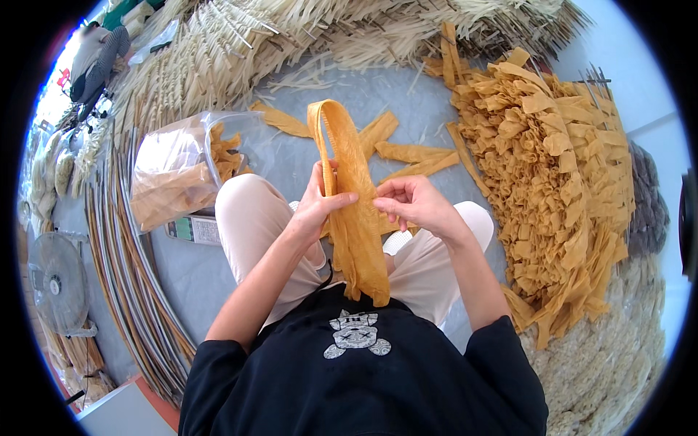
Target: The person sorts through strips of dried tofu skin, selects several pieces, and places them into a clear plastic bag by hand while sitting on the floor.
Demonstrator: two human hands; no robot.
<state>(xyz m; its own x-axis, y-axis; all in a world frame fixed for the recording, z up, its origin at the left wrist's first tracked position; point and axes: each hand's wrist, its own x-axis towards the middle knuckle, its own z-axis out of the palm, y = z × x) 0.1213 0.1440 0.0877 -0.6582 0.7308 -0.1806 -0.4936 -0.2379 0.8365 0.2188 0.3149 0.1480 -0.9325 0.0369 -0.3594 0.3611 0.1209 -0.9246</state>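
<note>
Strip of thin yellow-orange pleated sheet [354, 203], folded into long loop, hangs over your lap. Left hand [318, 200] pinches strip's left edge, thumb across front; right hand [416, 206] pinches its right edge, fingers closed. Keep edges level, tension even, to avoid tearing. Right of strip: large heap of same folded strips [552, 174]. Left of strip: clear plastic bag [178, 171] holding more.

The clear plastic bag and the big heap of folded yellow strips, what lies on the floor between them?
In the head view, loose yellow strips lie on the grey floor between the bag and the heap.
</note>
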